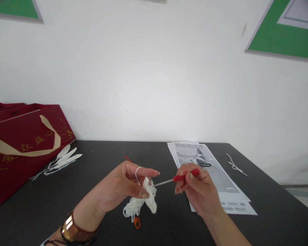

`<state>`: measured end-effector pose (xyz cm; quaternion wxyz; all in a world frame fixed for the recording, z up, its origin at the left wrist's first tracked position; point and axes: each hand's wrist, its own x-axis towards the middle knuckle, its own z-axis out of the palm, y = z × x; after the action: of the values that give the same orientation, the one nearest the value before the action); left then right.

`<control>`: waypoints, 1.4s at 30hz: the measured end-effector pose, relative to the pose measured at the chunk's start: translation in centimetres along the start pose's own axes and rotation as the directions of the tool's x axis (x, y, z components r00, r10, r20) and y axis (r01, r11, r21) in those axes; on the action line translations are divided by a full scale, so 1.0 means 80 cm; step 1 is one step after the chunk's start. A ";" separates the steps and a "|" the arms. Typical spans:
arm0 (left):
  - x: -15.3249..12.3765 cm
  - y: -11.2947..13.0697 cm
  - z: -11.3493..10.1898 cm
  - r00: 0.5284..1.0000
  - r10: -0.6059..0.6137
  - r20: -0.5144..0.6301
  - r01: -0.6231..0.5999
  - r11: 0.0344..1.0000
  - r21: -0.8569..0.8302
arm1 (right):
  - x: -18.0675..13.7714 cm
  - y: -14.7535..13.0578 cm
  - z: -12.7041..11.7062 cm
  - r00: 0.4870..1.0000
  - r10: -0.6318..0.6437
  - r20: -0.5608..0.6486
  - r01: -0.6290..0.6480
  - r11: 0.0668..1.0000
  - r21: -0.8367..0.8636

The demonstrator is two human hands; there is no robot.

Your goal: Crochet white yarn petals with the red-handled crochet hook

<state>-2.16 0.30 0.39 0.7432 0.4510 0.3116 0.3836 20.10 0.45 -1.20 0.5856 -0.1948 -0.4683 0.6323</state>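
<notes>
My left hand pinches a small piece of white crochet work between thumb and fingers, and a strand of white yarn loops over its index finger. Loose white loops hang below the thumb. My right hand is closed round the red handle of a crochet hook. The hook's metal shaft points left, and its tip meets the white work, where the very end is hidden. An orange stitch marker shows just under the loops. Behind my left hand a thin red-orange stick end pokes out.
Printed sheets lie on the dark table, partly under my right hand. A dark red gift bag stands at the left, with several white leaf-shaped pieces beside it. A knotted white yarn scrap lies at the right. The wall is behind.
</notes>
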 end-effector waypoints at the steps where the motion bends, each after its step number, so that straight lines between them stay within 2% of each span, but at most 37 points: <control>1: 0.000 -0.001 0.002 0.999 0.038 -0.032 -0.036 0.998 0.056 | 0.001 0.002 0.001 0.998 0.049 -0.034 -0.048 0.998 0.050; 4: 0.004 -0.005 0.010 0.960 0.262 -0.102 -0.233 0.945 0.231 | 0.006 0.010 0.005 0.974 0.190 -0.125 -0.163 0.966 0.199; 8: 0.013 -0.015 0.023 0.831 0.534 -0.155 -0.447 0.808 0.384 | 0.009 0.019 0.008 0.916 0.331 -0.229 -0.243 0.908 0.340; 11: 0.020 -0.027 0.030 0.765 0.614 -0.195 -0.487 0.748 0.450 | 0.007 0.023 0.011 0.897 0.358 -0.259 -0.253 0.897 0.362; 14: 0.025 -0.037 0.034 0.742 0.616 -0.265 -0.463 0.756 0.462 | 0.006 0.024 0.015 0.905 0.322 -0.278 -0.221 0.914 0.339; 17: 0.026 -0.041 0.033 0.777 0.541 -0.321 -0.411 0.823 0.393 | 0.007 0.023 0.015 0.916 0.261 -0.304 -0.173 0.942 0.288; 19: 0.025 -0.038 0.027 0.844 0.447 -0.295 -0.362 0.882 0.301 | 0.009 0.021 0.014 0.925 0.224 -0.307 -0.150 0.958 0.245; 21: 0.022 -0.032 0.017 0.929 0.328 -0.169 -0.298 0.937 0.182 | 0.010 0.020 0.010 0.931 0.203 -0.302 -0.138 0.965 0.224; 23: 0.018 -0.025 0.004 0.976 0.212 0.045 -0.214 0.975 0.065 | 0.011 0.020 0.007 0.933 0.219 -0.284 -0.153 0.960 0.236; 25: 0.016 -0.018 -0.008 0.977 0.148 0.152 -0.158 0.986 0.054 | 0.012 0.021 0.006 0.933 0.265 -0.243 -0.199 0.944 0.265; 28: 0.014 -0.012 -0.020 0.969 0.081 0.233 -0.110 0.987 0.117 | 0.012 0.022 0.005 0.922 0.361 -0.144 -0.299 0.896 0.329; 31: 0.018 -0.009 -0.024 0.958 -0.008 0.287 -0.069 0.963 0.259 | 0.012 0.024 0.006 0.900 0.432 -0.056 -0.380 0.840 0.388; 34: 0.024 -0.009 -0.026 0.952 -0.094 0.292 -0.049 0.893 0.447 | 0.012 0.027 0.005 0.896 0.444 -0.020 -0.398 0.822 0.407; 36: 0.028 -0.011 -0.026 0.965 -0.069 0.251 -0.082 0.836 0.542 | 0.012 0.028 0.003 0.898 0.440 -0.016 -0.396 0.823 0.407; 38: 0.032 -0.011 -0.027 0.979 0.009 0.206 -0.133 0.789 0.600 | 0.013 0.028 0.001 0.900 0.435 -0.020 -0.389 0.825 0.409; 42: 0.034 -0.007 -0.027 0.977 0.149 0.155 -0.214 0.760 0.614 | 0.014 0.023 -0.003 0.907 0.419 -0.038 -0.366 0.829 0.423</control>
<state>-2.39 3.36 -1.33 0.5241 0.7186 0.3398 0.3057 18.95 1.82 -2.50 0.4995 -0.2017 -0.2375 0.8084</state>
